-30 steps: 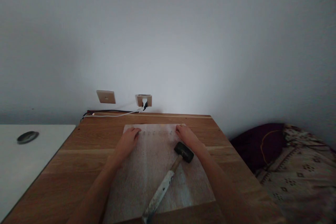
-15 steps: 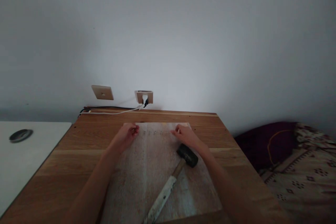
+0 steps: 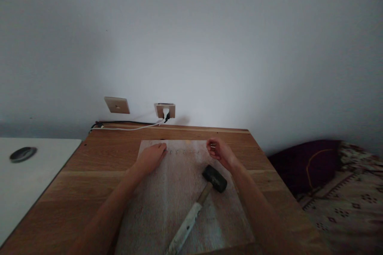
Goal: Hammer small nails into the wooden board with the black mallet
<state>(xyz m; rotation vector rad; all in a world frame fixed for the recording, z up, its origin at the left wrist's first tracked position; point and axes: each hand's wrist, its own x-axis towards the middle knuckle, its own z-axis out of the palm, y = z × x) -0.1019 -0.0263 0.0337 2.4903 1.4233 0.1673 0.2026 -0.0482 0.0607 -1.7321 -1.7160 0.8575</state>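
Observation:
A worn, pale wooden board [image 3: 155, 203] lies on the wooden table. Near its far edge runs a row of small nail-like pieces [image 3: 177, 152]. My left hand [image 3: 152, 155] rests at the left end of this row, palm down, its fingers drawn together by the nearest piece; whatever they pinch is hidden. Above the board's far right corner is my right hand [image 3: 220, 151], turned with its fingers curled in. Something thin and light shows between those fingers, too small to name. A black-headed mallet [image 3: 214, 178] with a white-wrapped handle lies diagonally on the board, below my right hand.
Behind the table [image 3: 74, 191] stands a wall with a switch plate [image 3: 117, 105] and a socket [image 3: 166, 110] with plugs. Cables [image 3: 131, 128] run along the table's back edge. A white surface [image 3: 36, 183] is at left, patterned fabric [image 3: 344, 207] at right.
My left hand has moved slightly right and turned palm down at the row. My right hand has shifted right, away from the row, and its fingers have turned upward. The mallet lies still.

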